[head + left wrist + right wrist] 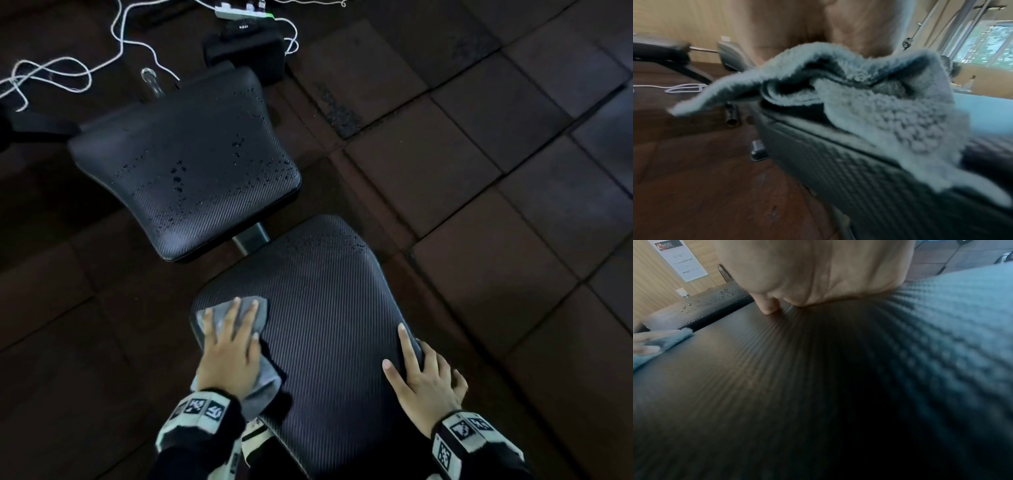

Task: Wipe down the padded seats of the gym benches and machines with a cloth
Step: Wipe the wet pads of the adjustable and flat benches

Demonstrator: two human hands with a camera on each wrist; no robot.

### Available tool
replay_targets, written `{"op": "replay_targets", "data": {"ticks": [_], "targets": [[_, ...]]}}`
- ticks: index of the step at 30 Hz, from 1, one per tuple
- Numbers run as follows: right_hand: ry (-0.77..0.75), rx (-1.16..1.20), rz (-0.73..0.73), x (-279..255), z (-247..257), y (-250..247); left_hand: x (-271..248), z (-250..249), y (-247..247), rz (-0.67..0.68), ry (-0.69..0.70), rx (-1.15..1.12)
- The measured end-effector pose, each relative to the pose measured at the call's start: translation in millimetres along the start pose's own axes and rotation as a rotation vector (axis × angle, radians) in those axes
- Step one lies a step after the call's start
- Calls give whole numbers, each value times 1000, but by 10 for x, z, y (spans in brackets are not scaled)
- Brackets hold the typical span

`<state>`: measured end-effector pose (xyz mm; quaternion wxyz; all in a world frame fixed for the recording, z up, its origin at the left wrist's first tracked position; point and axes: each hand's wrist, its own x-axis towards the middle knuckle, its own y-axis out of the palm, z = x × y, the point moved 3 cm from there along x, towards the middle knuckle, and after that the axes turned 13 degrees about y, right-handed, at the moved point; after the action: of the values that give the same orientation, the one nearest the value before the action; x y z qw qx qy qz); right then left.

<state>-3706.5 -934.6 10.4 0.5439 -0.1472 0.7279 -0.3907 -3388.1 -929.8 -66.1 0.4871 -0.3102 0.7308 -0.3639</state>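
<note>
This is a gym. The floor point(479, 164) is laid with dark square rubber tiles. Ahead of the grips stands a padded bench with two black textured cushions, the seat pad point(325, 308) and the backrest pad point(191, 161), joined by a metal frame point(251, 238). A wall sign point(681, 261) speaks of dumbbells and weights. Beyond the cloth, the upright steel bars of a machine point(970, 21) rise before a window point(990, 47).
</note>
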Motion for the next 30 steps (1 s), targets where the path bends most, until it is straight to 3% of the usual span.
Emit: {"op": "replay_targets", "data": {"ticks": [3, 6, 9, 11, 13, 18, 23, 29, 30], "targets": [[4, -7, 1, 4, 8, -4, 60, 231, -163, 107, -51, 52], [6, -17, 6, 5, -2, 7, 342, 278, -453, 82, -190, 16], [3, -19, 13, 8, 2, 7, 717, 235, -647, 103, -221, -93], [4, -22, 14, 9, 0, 7, 859, 106, -708, 91, -178, -245], [7, -16, 21, 3, 1, 3, 897, -49, -682, 76, -89, -247], [4, -17, 22, -1, 9, -9, 419, -209, -238, -45, 111, -209], [8, -9, 28, -7, 17, -5, 40, 149, 70, 32, 32, -130], [6, 10, 49, -12, 36, -20, 453, 406, -295, 5, -45, 51], [5, 10, 44, -11, 41, -27, 556, 385, -364, 61, -50, 99]]}}
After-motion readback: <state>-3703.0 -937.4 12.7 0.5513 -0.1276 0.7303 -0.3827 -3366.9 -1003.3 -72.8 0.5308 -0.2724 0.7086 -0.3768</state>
